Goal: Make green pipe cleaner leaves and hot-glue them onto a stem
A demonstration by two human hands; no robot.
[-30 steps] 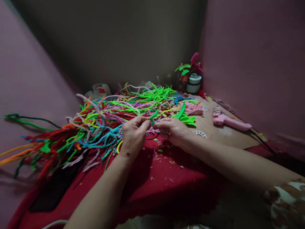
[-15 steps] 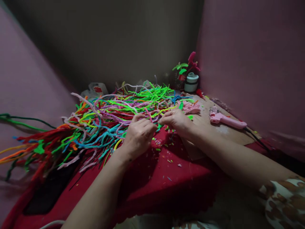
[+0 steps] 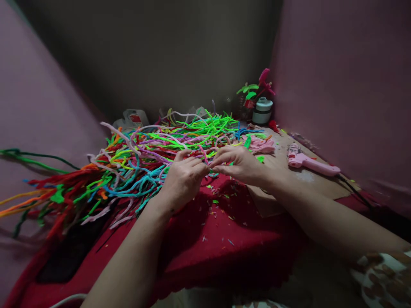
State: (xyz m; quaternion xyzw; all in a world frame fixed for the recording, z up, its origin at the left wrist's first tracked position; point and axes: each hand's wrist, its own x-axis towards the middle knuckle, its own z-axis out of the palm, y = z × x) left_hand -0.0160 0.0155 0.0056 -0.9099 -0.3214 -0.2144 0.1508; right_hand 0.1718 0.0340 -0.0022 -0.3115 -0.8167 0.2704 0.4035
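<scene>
A short pink pipe cleaner [image 3: 203, 154] sticks up between my two hands, its lower end hidden at the fingertips. My left hand [image 3: 185, 176] is closed around that lower end, its back toward me. From the right, my right hand [image 3: 239, 164] meets it with thumb and fingers pinched together at the same spot. Just behind both hands lies a big heap of pipe cleaners [image 3: 154, 171] in green, blue, red, pink and other colours. Small coloured clippings [image 3: 215, 201] are scattered on the red cloth [image 3: 221, 248] below my hands.
On a brown board [image 3: 282, 147] to the right rests a pink glue gun [image 3: 316, 164] with a black cord. Behind it stand a pale jar [image 3: 262, 111] and a pink and green pipe-cleaner flower [image 3: 263, 81]. A dark flat object [image 3: 64, 252] lies at the left.
My right hand's fingers have straightened and closed in on my left fingertips. The pink pipe cleaner stays between the hands. The whole view has shifted slightly.
</scene>
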